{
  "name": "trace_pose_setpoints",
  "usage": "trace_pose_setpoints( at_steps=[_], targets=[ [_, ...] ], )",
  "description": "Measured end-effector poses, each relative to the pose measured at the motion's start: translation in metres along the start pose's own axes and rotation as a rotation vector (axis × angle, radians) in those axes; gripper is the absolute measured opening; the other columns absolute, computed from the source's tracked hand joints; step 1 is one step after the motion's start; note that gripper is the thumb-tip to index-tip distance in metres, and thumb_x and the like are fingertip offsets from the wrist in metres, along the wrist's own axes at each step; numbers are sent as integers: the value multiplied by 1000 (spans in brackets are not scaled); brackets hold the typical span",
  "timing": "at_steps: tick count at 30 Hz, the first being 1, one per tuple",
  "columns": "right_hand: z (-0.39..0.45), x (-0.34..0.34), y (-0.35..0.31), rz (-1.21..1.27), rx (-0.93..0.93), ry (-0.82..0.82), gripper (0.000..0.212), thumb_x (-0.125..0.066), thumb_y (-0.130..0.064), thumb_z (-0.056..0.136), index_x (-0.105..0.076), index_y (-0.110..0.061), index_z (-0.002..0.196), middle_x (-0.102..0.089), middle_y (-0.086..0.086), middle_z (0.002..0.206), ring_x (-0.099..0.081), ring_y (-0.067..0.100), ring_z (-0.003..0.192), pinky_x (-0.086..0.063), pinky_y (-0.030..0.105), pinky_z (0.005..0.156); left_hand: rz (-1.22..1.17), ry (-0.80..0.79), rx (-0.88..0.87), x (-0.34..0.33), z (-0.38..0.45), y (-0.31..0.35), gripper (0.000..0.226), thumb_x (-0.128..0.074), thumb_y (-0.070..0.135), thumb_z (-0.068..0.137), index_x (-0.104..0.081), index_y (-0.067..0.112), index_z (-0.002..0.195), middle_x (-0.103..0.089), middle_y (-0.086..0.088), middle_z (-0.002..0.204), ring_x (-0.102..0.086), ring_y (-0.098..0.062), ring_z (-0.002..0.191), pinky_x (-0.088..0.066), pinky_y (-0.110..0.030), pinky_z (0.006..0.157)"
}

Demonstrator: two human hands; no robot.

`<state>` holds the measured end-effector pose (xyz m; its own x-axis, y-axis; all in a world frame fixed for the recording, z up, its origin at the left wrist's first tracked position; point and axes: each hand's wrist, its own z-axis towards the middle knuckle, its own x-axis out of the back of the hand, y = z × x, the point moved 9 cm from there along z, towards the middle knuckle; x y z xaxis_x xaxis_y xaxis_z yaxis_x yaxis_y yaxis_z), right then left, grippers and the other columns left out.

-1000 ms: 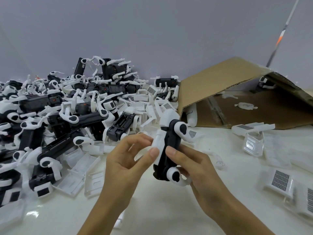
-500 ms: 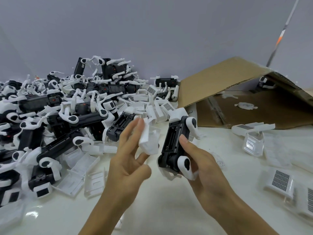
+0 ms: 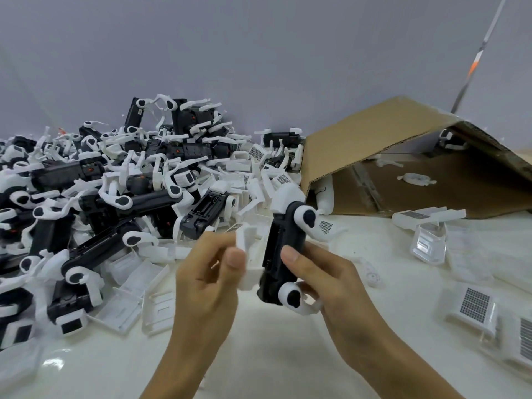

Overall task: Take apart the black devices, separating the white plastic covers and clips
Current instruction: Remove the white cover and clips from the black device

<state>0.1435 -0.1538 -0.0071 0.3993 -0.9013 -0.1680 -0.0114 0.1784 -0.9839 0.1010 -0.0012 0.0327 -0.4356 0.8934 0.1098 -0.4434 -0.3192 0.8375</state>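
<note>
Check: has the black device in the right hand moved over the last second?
Yes. The black device swung toward the cardboard box, then returned.

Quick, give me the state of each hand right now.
Left hand: closed, pinching a white plastic cover beside the device.
Right hand: closed, gripping the black device, thumb on its side.

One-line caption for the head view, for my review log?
Right hand grips a black device while left hand pinches its white cover beside it.
</note>
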Motion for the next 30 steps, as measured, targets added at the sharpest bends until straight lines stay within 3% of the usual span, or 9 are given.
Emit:
trace_pose_setpoints(
  at_steps=[4, 8, 10, 15, 18, 21, 25, 28, 30],
  targets=[
    [-5, -13, -2, -92, 17, -94, 32, -58, -50, 84, -76, -38, 109, -76, -11, 90, -62, 1, 79, -44, 9, 71, 139, -23, 96, -7, -3, -5, 69, -35, 89, 81, -42, 25, 56, -36, 5, 51, -33, -9, 49, -26, -20, 47],
    [-6, -20, 2, -120, -13, -147, 30, -51, -51, 88, -75, -42, 104, -74, -15, 95, -64, 14, 85, -44, 17, 77, 167, -13, 192, -3, -5, -12, 64, -37, 80, 83, -33, 26, 49, -30, 12, 45, -29, -6, 45, -24, -17, 44],
    [-6, -20, 5, -185, -3, -124, 26, -52, -53, 86, -74, -40, 92, -70, -18, 83, -61, 5, 76, -44, 13, 70, 167, 20, 249, 0, -6, -16, 69, -33, 84, 82, -30, 22, 51, -32, 11, 46, -32, -9, 45, -26, -19, 45],
    [-6, -20, 11, -270, 21, -83, 32, -55, -55, 85, -74, -35, 101, -72, -13, 86, -64, 2, 76, -47, 14, 70, 178, -26, 270, -6, -9, -23, 68, -29, 87, 78, -36, 26, 48, -35, 14, 45, -33, -5, 44, -30, -16, 46],
    [-6, -20, 15, -276, 5, -115, 32, -54, -57, 87, -73, -38, 104, -73, -10, 92, -66, 3, 82, -50, 17, 75, 70, -182, 394, -24, -15, -38, 80, -25, 94, 75, -70, 29, 81, -72, 10, 74, -67, -7, 69, -53, -23, 66],
    [-6, -20, 17, -376, 40, -111, 42, -50, -74, 83, -70, -47, 109, -67, -16, 110, -65, 5, 97, -53, 24, 85, -178, -359, 530, -43, -23, -45, 65, -22, 88, 79, -71, 55, 106, -77, 16, 106, -72, -2, 100, -57, -20, 81],
    [-2, 0, 3, -320, 137, 119, 42, -60, -77, 74, -77, -43, 93, -70, -17, 97, -67, 4, 90, -51, 15, 79, -487, -412, 654, -54, -29, -51, 67, -37, 75, 91, -69, 29, 128, -69, -6, 131, -63, -22, 125, -41, -46, 111],
    [0, 7, -1, -118, 139, 131, 30, -69, -56, 81, -79, -34, 99, -78, -9, 94, -74, 9, 91, -58, 23, 86, -502, -382, 599, -54, -25, -48, 49, -53, 49, 88, -70, 21, 125, -69, -14, 128, -62, -32, 124, -49, -44, 100],
    [0, 5, -8, -93, 153, 92, 21, -67, -51, 88, -79, -37, 99, -78, -9, 97, -74, 11, 95, -58, 25, 86, -438, -345, 511, -50, -20, -41, 41, -58, 37, 90, -70, 21, 126, -73, -11, 121, -67, -28, 116, -55, -40, 93]
  ],
)
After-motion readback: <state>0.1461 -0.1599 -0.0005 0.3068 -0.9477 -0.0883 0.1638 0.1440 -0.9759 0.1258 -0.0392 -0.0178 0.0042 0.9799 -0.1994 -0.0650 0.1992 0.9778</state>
